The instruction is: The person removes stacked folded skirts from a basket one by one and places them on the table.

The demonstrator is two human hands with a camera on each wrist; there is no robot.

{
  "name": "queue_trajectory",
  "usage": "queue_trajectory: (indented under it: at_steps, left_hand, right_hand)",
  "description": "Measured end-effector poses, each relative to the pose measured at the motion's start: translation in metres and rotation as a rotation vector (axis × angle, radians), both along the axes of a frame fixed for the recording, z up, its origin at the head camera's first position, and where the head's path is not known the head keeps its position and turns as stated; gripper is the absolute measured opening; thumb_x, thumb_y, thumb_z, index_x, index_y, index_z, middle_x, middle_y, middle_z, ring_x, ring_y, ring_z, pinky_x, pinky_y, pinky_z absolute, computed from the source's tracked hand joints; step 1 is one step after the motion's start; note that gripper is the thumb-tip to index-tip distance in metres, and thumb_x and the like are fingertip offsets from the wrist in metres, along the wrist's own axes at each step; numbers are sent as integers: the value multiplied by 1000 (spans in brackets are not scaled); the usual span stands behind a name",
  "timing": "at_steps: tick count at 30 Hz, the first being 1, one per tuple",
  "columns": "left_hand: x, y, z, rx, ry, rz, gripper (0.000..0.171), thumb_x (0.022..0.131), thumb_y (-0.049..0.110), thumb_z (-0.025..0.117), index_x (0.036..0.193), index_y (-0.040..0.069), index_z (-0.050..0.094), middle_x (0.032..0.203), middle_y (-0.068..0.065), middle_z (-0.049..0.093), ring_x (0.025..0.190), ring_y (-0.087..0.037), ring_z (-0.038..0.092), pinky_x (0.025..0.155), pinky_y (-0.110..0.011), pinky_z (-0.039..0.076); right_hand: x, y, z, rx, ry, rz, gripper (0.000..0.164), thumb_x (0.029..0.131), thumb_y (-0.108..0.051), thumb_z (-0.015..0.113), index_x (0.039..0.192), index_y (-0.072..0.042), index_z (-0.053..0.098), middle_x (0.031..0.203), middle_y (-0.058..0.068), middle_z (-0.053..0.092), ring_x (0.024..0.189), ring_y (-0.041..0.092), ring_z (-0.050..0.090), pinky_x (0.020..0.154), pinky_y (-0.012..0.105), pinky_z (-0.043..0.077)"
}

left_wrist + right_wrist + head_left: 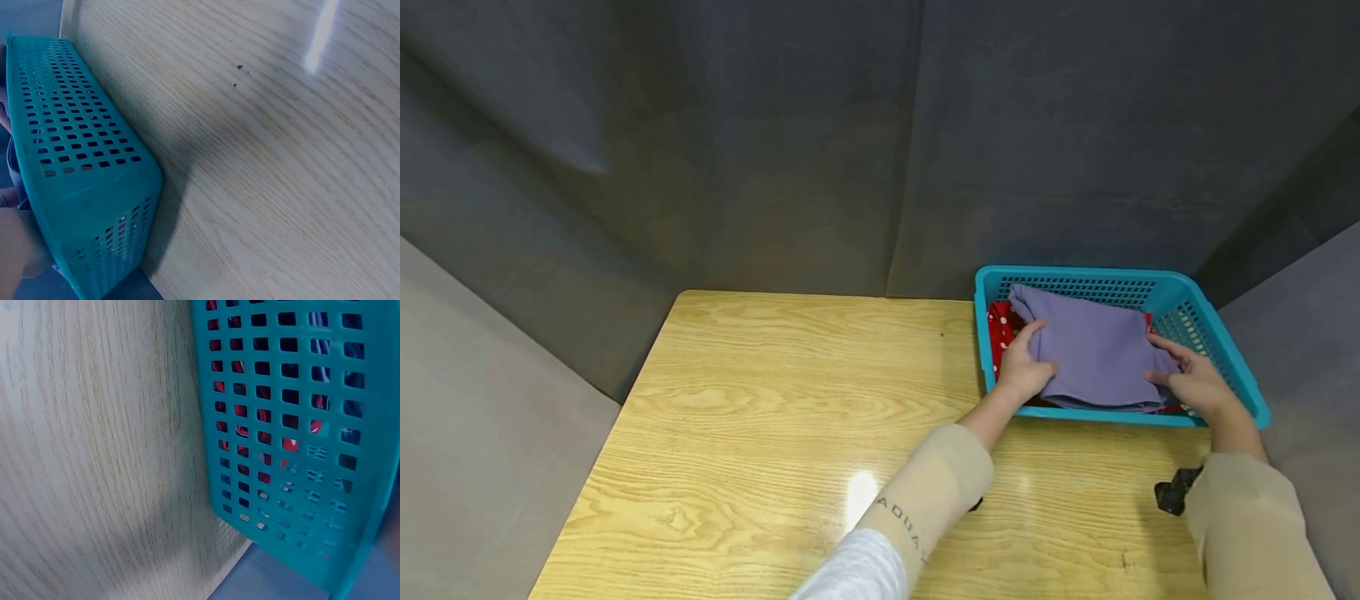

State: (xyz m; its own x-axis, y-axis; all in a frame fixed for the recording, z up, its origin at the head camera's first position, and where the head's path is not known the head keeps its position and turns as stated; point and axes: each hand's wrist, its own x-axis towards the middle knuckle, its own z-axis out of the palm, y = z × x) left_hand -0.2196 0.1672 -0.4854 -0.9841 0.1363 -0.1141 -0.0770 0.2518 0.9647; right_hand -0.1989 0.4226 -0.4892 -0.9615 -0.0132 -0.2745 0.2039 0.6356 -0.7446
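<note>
A folded purple cloth [1093,354] lies in the turquoise plastic basket [1075,272], on top of red cloth with white dots [1000,329]. My left hand [1024,365] grips the purple cloth at its left side, thumb and fingers spread apart. At the right side, my right hand [1201,385] holds the cloth's edge between thumb and fingers. The left wrist view shows the outside of the basket [97,181] with part of my left hand [19,247] over its rim. Red fabric shows through the holes of the basket [294,537] in the right wrist view.
The basket stands at the back right of a wood-grain table [760,417]. A dark grey curtain [805,167] hangs behind the table, and pale grey panels flank it. Small dark specks [240,67] dot the tabletop beside the basket.
</note>
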Motion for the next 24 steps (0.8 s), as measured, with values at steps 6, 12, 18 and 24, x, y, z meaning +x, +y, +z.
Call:
queue_trajectory:
  at_steps: [6,12,18,24]
  left_hand:
    - [-1,-5,4,17,24,-23,68,71,-5,68,129,25,50,129,5,49,103,-9,47,71,-22,46]
    - [-4,-12,6,38,54,-42,69,71,-7,67,129,25,50,126,3,51,94,-9,47,60,-19,45]
    - [-7,-20,8,76,79,-73,70,71,-9,65,130,26,49,127,2,50,88,-11,46,54,-19,43]
    - [-8,-30,10,119,96,-99,71,72,-10,63,131,26,47,131,2,47,86,-12,46,51,-18,41]
  right_hand:
    - [5,-3,4,-5,36,-8,66,93,-36,49,147,-23,13,149,23,-4,131,50,-4,75,57,36]
    - [7,-8,7,-49,65,-35,67,92,-36,50,147,-26,14,151,19,-3,133,46,-8,96,68,16]
    - [8,-14,7,-59,88,-80,66,92,-37,51,146,-30,15,151,17,-5,133,47,-6,95,70,11]
    - [10,-23,11,-60,113,-101,65,92,-37,50,146,-29,16,151,18,-5,133,48,-2,96,69,14]
